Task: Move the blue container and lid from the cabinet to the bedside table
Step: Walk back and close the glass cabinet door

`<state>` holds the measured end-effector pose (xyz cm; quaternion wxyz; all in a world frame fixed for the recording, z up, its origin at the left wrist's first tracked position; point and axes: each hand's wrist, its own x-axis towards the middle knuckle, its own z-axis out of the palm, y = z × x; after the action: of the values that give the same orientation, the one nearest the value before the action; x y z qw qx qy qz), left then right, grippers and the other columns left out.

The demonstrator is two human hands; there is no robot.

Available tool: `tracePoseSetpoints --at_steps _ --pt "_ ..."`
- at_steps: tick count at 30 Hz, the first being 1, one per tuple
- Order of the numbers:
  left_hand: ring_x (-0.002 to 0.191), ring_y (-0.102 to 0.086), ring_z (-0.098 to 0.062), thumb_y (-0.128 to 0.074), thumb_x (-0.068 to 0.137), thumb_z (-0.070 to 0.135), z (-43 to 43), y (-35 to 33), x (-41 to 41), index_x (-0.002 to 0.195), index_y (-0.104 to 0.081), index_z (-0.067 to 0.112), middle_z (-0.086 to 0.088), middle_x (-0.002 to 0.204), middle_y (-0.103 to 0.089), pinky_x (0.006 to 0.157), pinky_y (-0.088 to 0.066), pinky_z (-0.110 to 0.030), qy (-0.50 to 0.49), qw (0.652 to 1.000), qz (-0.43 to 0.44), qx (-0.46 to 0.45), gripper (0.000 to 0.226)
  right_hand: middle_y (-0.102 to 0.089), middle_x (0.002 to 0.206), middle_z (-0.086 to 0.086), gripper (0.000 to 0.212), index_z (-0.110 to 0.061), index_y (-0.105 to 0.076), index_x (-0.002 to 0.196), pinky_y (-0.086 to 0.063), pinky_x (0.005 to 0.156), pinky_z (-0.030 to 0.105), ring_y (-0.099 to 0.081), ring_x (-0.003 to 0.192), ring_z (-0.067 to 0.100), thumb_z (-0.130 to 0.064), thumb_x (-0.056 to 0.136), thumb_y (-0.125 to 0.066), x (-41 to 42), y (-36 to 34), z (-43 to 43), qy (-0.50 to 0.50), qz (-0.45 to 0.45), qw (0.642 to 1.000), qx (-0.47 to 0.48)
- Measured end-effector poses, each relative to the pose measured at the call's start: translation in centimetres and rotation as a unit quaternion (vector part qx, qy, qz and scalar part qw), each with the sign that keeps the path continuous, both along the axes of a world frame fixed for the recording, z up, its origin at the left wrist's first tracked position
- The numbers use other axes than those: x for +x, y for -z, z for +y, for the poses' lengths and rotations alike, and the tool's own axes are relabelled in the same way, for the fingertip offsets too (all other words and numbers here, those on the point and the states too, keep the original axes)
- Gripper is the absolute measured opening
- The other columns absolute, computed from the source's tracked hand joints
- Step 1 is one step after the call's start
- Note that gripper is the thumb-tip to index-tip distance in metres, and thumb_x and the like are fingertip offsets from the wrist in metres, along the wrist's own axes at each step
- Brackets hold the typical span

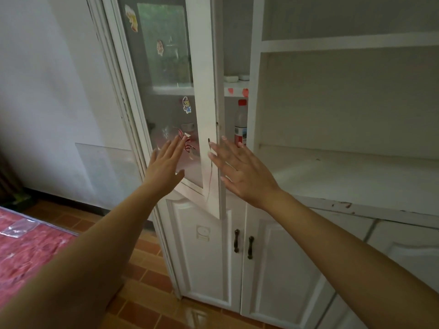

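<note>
Hands reach toward the cabinet point(256, 96), both spread flat and holding nothing: our left hand point(167, 166) is in front of the glass door point(166, 91), our right hand point(242, 169) at the door's free edge, beside the narrow gap. We cannot see the blue container or its lid anywhere; only a white bottle with a red cap point(241, 123) shows through the gap, on the shelf behind the door. We judge the step to be swinging this door wide. To do it well, we should hook the right fingers point(217, 149) around the door's free edge and pull steadily. The left hand should stay off the glass, ready to steady the frame. The dangling cord point(210, 176) on the door might snag.
</note>
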<state>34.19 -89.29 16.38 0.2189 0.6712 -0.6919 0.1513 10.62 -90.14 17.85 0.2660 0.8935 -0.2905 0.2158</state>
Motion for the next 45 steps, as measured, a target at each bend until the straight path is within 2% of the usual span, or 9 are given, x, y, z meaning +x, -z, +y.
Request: tracePoseSetpoints --at_steps 3,12,16,19,22,31,33,38,45 --pt "0.143 -0.005 -0.024 -0.057 0.087 0.029 -0.5 0.5 0.0 0.144 0.006 0.028 -0.001 0.157 0.0 0.116 -0.008 -0.049 0.011 1.0 0.003 -0.007 0.085 -0.031 0.151 0.004 0.051 -0.012 -0.029 0.139 -0.027 0.112 0.047 -0.024 0.14 0.026 -0.03 0.091 -0.031 0.5 0.1 -0.7 0.022 0.02 0.999 -0.021" --pt "0.143 -0.009 -0.028 -0.057 0.087 0.028 -2.9 0.4 -0.2 0.144 0.006 0.031 -0.005 0.157 -0.003 0.116 -0.011 -0.053 0.032 0.999 -0.008 -0.007 0.085 -0.032 0.15 0.007 0.053 -0.011 -0.028 0.138 -0.018 0.111 0.043 -0.014 0.138 0.022 -0.03 0.089 -0.029 -0.4 0.3 -2.8 0.08 0.016 0.995 -0.062" --pt "0.142 -0.012 -0.031 -0.059 0.086 0.027 -3.9 0.3 -0.5 0.144 0.003 0.031 -0.009 0.156 -0.007 0.115 -0.012 -0.051 0.038 0.999 -0.01 -0.02 0.086 -0.03 0.151 0.004 0.053 -0.013 -0.026 0.14 -0.018 0.11 0.04 -0.021 0.14 0.024 -0.03 0.089 -0.028 -0.9 0.2 -3.9 0.11 0.024 0.991 -0.074" --pt "0.141 -0.014 -0.033 -0.061 0.085 0.027 -4.9 0.4 -0.7 0.144 0.002 0.032 -0.01 0.156 -0.008 0.114 -0.012 -0.05 0.041 0.999 -0.006 -0.021 0.087 -0.029 0.152 0.005 0.055 -0.013 -0.026 0.14 -0.02 0.111 0.039 -0.022 0.14 0.026 -0.027 0.088 -0.042 -1.0 0.5 -4.6 0.119 0.011 0.99 -0.073" --pt "0.139 -0.018 -0.034 -0.062 0.085 0.027 -5.8 0.4 -1.2 0.144 0.001 0.034 -0.01 0.155 -0.009 0.113 -0.016 -0.051 0.04 0.999 0.008 -0.027 0.087 -0.031 0.151 0.006 0.066 -0.011 -0.028 0.139 -0.03 0.11 0.04 -0.028 0.139 0.026 -0.029 0.082 -0.056 -0.8 0.8 -5.2 0.143 -0.001 0.988 -0.062" --pt "0.139 -0.017 -0.034 -0.066 0.082 0.025 -8.1 0.4 -1.9 0.144 0.0 0.034 -0.013 0.153 -0.01 0.112 -0.024 -0.051 0.033 0.999 0.001 -0.021 0.091 -0.031 0.151 0.008 0.072 -0.008 -0.027 0.139 -0.036 0.107 0.041 -0.03 0.138 0.027 -0.023 0.077 -0.061 -0.8 0.6 -7.7 0.183 0.001 0.983 -0.003" --pt "0.138 -0.017 -0.034 -0.066 0.081 0.025 -8.6 0.3 -2.0 0.144 0.0 0.033 -0.013 0.153 -0.009 0.112 -0.025 -0.051 0.032 0.999 -0.005 -0.014 0.092 -0.025 0.153 0.009 0.074 -0.007 -0.023 0.141 -0.031 0.11 0.042 -0.024 0.14 0.028 -0.021 0.078 -0.059 -0.9 0.4 -8.3 0.185 0.005 0.982 0.022" --pt "0.139 -0.015 -0.034 -0.065 0.082 0.026 -9.7 0.0 -2.2 0.145 0.0 0.032 -0.012 0.154 -0.007 0.112 -0.025 -0.053 0.03 1.0 -0.007 0.003 0.091 0.01 0.157 0.006 0.073 -0.01 0.006 0.143 -0.006 0.118 0.04 0.009 0.144 0.024 -0.021 0.09 -0.043 -1.5 0.1 -9.9 0.167 0.026 0.983 0.075" --pt "0.14 -0.012 -0.034 -0.064 0.083 0.027 -10.7 0.1 -2.6 0.145 -0.001 0.031 -0.01 0.156 0.0 0.112 -0.025 -0.054 0.018 1.0 -0.01 0.021 0.089 0.016 0.156 0.006 0.075 -0.01 0.009 0.143 -0.005 0.118 0.04 0.013 0.143 0.025 -0.026 0.091 -0.043 -1.5 0.0 -11.6 0.17 0.019 0.981 0.091"
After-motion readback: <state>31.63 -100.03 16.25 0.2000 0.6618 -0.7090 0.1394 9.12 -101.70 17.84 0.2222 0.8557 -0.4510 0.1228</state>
